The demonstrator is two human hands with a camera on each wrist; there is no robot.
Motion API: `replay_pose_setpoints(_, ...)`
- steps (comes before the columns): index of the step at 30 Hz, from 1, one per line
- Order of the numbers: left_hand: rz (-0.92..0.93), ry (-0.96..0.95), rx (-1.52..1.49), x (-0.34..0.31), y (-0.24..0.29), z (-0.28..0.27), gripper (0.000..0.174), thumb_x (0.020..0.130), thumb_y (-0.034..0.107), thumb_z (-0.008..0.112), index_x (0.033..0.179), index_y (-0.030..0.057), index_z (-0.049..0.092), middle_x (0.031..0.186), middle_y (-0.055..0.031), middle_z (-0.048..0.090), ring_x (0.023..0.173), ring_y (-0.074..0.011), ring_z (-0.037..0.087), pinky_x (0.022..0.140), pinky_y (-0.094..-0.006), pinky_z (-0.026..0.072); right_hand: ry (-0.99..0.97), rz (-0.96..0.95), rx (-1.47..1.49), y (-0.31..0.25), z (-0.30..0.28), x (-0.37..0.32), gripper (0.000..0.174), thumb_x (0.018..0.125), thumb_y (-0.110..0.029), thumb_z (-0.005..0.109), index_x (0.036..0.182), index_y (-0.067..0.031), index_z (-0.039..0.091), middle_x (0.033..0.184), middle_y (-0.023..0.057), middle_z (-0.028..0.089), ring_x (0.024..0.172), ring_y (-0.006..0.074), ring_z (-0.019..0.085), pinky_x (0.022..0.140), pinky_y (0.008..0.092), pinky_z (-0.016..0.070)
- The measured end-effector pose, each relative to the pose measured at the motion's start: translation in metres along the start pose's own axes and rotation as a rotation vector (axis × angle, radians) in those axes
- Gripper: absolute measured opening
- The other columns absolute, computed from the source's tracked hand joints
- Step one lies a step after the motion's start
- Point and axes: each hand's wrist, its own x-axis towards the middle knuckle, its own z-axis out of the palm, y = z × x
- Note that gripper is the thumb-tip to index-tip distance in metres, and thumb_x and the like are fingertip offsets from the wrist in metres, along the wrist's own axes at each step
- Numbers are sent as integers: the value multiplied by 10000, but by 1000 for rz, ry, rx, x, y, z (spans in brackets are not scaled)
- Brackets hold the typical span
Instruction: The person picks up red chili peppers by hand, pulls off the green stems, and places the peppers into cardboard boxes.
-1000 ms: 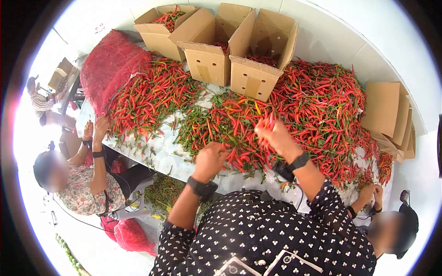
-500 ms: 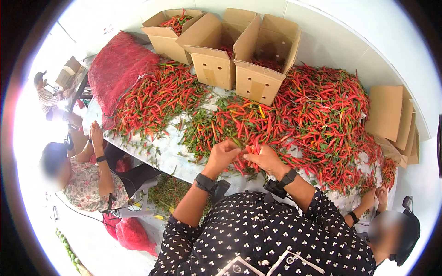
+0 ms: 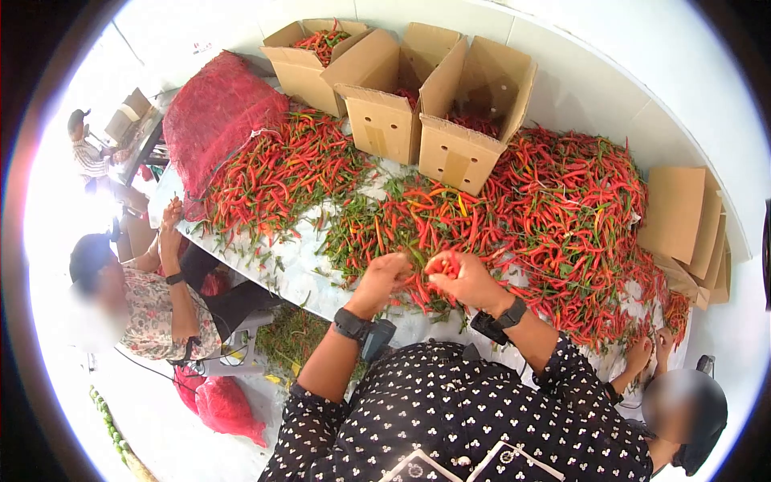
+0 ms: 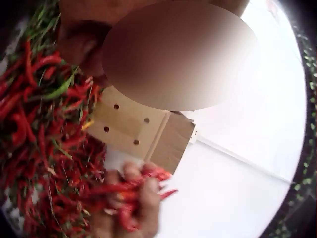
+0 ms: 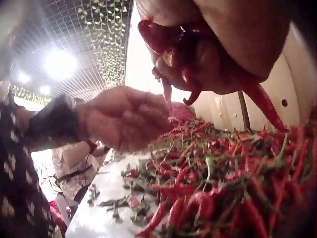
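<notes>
Several red chilies (image 3: 444,263) are bunched in my right hand (image 3: 472,287), its fingers curled round them. In the right wrist view, one long chili (image 5: 262,104) points down out of that grip. Facing it, a short gap away, is my left hand (image 3: 382,283), with fingers bent inward and no chili showing in them. The right wrist view shows this left hand (image 5: 126,119) side-on, its fingertips near the held bunch. Both hands are above the near edge of a heap of red chilies (image 3: 426,217) mixed with green stems.
Behind the heap stand three cardboard boxes (image 3: 462,157) holding chilies. A larger chili pile (image 3: 570,225) is to the right, folded cardboard (image 3: 675,213) beyond it. A red mesh sack (image 3: 221,112) lies at left on the white table (image 3: 301,281). Other people sit at both sides.
My right hand has come left from over the pile with its chilies. The hands met half a second ago and now stand slightly apart. The head view has shifted a little.
</notes>
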Motion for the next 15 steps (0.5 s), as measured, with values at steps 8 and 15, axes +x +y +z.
replay_pose_setpoints(8, 213, 478, 696, -3, -3, -57, 306, 840, 242, 598, 668, 3, 514, 555, -4, 434, 535, -84, 368, 472, -308, 325, 338, -519, 139, -143, -51, 82, 104, 841, -136, 577, 802, -45, 546, 656, -17, 533, 513, 47, 477, 466, 237, 396)
replay_pose_setpoints(15, 432, 528, 957, -4, -13, -60, 161, 722, 89, 629, 862, 16, 595, 786, -114, 594, 648, -203, 564, 592, -330, 440, 400, -795, -353, -207, -86, 227, 285, 716, -129, 702, 854, -27, 474, 706, 27, 522, 661, 123, 499, 612, 274, 443)
